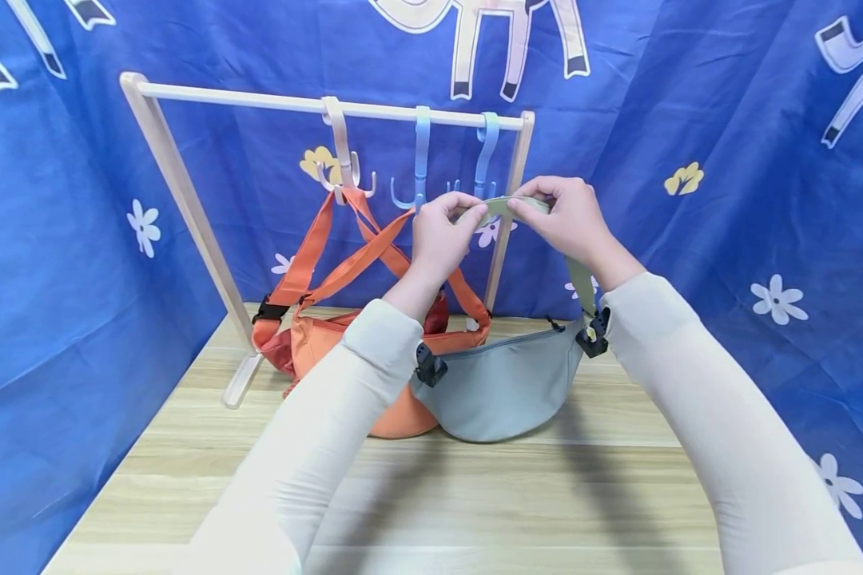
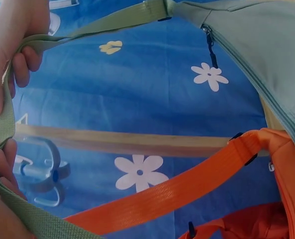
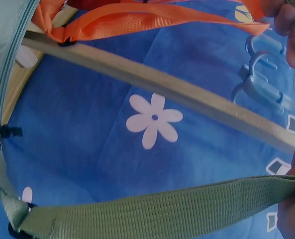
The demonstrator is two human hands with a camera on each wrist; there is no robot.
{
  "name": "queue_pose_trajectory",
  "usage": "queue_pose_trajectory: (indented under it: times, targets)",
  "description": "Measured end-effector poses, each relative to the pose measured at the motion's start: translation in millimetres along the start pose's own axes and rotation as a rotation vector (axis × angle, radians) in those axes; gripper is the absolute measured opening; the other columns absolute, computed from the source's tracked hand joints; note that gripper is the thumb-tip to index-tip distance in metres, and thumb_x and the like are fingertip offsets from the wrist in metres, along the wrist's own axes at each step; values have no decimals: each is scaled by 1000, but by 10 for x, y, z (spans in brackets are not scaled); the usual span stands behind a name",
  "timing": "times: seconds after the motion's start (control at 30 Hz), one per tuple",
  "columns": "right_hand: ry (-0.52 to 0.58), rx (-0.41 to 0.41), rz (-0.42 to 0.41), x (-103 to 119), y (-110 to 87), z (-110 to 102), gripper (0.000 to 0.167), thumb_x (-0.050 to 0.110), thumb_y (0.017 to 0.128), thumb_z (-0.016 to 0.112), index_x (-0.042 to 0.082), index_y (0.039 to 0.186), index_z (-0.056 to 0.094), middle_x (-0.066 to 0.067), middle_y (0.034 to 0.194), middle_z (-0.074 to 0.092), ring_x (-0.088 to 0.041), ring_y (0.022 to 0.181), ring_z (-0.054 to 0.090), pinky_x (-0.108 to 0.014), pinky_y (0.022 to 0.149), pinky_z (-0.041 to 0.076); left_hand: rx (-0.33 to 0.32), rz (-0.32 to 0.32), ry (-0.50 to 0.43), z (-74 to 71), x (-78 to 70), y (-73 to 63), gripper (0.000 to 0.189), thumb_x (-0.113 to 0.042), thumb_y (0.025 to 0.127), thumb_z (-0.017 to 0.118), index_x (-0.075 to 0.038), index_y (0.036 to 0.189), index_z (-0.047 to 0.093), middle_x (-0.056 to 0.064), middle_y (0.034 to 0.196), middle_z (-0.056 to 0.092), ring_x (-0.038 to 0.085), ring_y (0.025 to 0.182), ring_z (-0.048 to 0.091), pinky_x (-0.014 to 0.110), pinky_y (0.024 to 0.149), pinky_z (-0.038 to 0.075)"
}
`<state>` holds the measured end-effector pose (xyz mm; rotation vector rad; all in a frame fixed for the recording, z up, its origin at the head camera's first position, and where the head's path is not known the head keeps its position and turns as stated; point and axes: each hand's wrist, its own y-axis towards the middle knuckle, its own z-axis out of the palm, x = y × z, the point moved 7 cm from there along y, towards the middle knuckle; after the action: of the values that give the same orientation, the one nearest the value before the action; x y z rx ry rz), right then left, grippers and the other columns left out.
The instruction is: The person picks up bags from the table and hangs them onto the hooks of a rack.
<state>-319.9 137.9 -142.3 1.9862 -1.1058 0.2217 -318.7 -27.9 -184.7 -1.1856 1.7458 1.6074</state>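
Both my hands pinch the green strap [image 1: 500, 206] of a grey-green waist bag [image 1: 507, 391]. My left hand [image 1: 439, 235] has it between thumb and fingers, and my right hand [image 1: 571, 220] grips it a short way to the right. Below them hangs the bag, its zipper along the top; whether its bottom touches the table cannot be told. In the right wrist view the webbing strap [image 3: 152, 214] runs from the bag's corner to my right hand. Just behind my hands, two blue hooks [image 1: 420, 148] [image 1: 486, 152] hang from the rod.
A wooden rack [image 1: 259, 100] stands at the back of the wooden table [image 1: 546, 495]. From its beige hook [image 1: 338, 140] hang orange straps of an orange waist bag [image 1: 395, 415]. A darker red bag [image 1: 276, 351] sits partly hidden behind it. Blue patterned cloth [image 1: 690, 263] encloses the table.
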Motion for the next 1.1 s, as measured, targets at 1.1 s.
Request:
queue_pose_trajectory:
  times: [1.1]
  targets:
    - [-34, -168, 66, 222, 168, 401, 22, 24, 94, 61, 12, 107, 73, -4, 93, 67, -16, 78, 52, -29, 68, 40, -235, 4, 4, -404, 37, 107, 18, -22, 90, 68, -6, 96, 74, 5, 81, 70, 14, 47, 59, 24, 49, 49]
